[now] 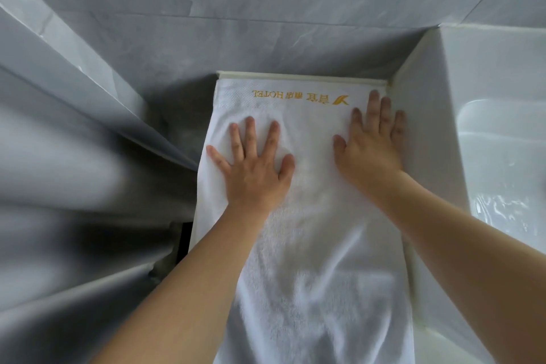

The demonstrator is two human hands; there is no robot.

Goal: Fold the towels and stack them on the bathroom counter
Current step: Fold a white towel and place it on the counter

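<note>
Wall of grey marbled tile (pixel 266 9) rises beyond the fingertips of both hands and also runs along the outer side of the left hand. To the outer side of the right hand stands a white glossy ceramic basin (pixel 496 115), and its upright side wall is just beside that hand's little finger.

Under both palms lies a long white terry towel with gold embroidered hotel lettering (pixel 310 230). It is spread flat on a narrow white counter ledge (pixel 295 75), of which only a thin strip shows past the towel's far hem. The lettered hem lies just beyond the fingertips, and the near part runs back under the forearms and out of view.

The left hand (pixel 254 168) presses flat with fingers spread wide and holds nothing. The right hand (pixel 372 145) is also flat, with straight fingers closer together, and grips nothing.

I judge that the step in hand is smoothing the towel before a fold. No finished stack is visible. The next move probably calls for pinching two corners of one end and bringing them evenly over to the other, keeping the edges in line within this tight space.
</note>
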